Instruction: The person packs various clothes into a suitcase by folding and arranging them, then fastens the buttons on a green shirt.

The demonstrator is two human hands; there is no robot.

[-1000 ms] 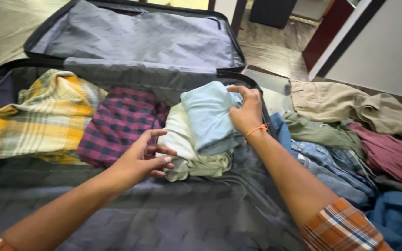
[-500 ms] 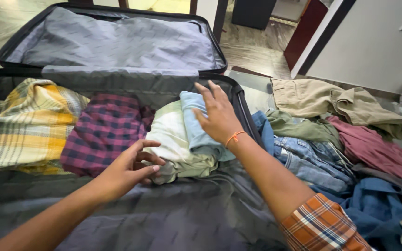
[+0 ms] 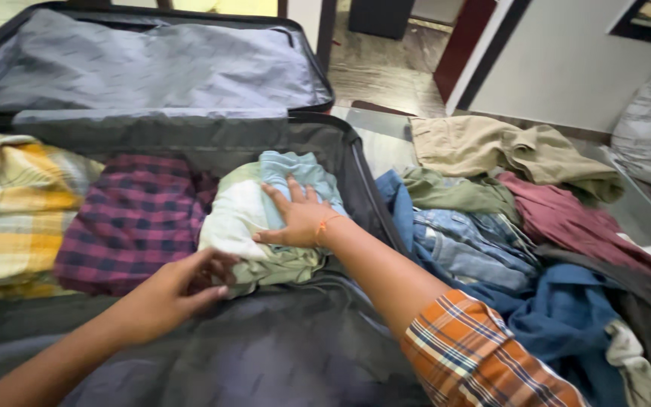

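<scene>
Folded clothes, a light blue garment [image 3: 299, 181] lying on a pale green and cream one [image 3: 244, 222], sit as a small stack inside the open suitcase [image 3: 295, 339], close against its right wall, where the lined side keeps the pile from sliding. The right hand [image 3: 299, 218] lies flat on top of the stack, fingers spread and open, gripping nothing but pressing down, which reads as a way to flatten the bundle and keep it low. The left hand [image 3: 175, 290] rests at the near lower edge of the same stack, fingers loosely curled against the cloth; whether it pinches a fold cannot be told, though it seems to steady that side. Just left of the stack lies a folded purple checked shirt [image 3: 133, 222], and beyond it a yellow plaid one [image 3: 13, 211], set side by side in a row so each piece has its own place. The suitcase lid [image 3: 145, 64] lies open behind. To the right, outside the case, is an unfolded heap: jeans [image 3: 469, 245], a khaki garment [image 3: 491, 147], a maroon one [image 3: 566, 218] and blue cloth [image 3: 566, 324].
</scene>
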